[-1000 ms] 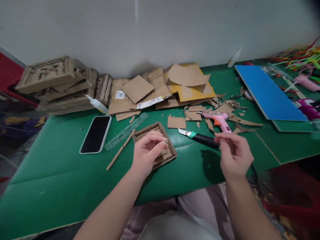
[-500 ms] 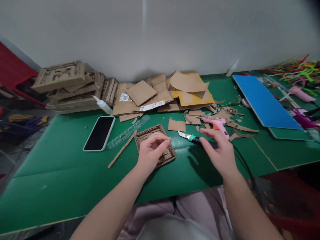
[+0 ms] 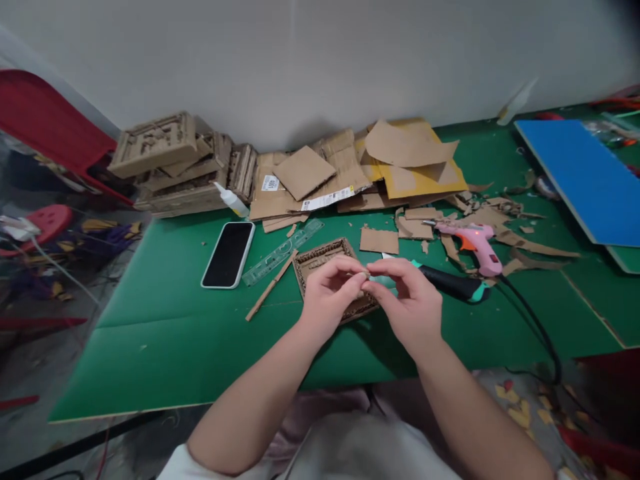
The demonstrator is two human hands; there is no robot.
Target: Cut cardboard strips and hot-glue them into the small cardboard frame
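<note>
Both my hands meet fingertip to fingertip above a small square cardboard tray (image 3: pixel 323 250) with a raised corrugated rim. My left hand (image 3: pixel 330 293) is closed in a pinch on a tiny brown piece of cardboard (image 3: pixel 367 274), mostly covered by the fingers. On the other side of that piece, my right hand (image 3: pixel 411 303) pinches too, thumb against forefinger. The hands hide part of the tray's right side. Lying by my right hand is a utility knife (image 3: pixel 453 283) with a black and green handle, its blade end partly hidden. A cardboard strip (image 3: pixel 271 285) rests left of the tray.
A phone (image 3: pixel 229 255) and a clear ruler (image 3: pixel 284 252) lie left. A pink glue gun (image 3: pixel 475 243) with a black cable sits right, among cardboard scraps (image 3: pixel 500 213). Behind are stacked cardboard frames (image 3: pixel 165 167), a glue bottle (image 3: pixel 233 200), cardboard sheets (image 3: pixel 305 173) and a blue board (image 3: pixel 585 180).
My right hand has come away from over the utility knife and moved left to join my left hand at the small piece. The view has shifted, so things on the table appear displaced.
</note>
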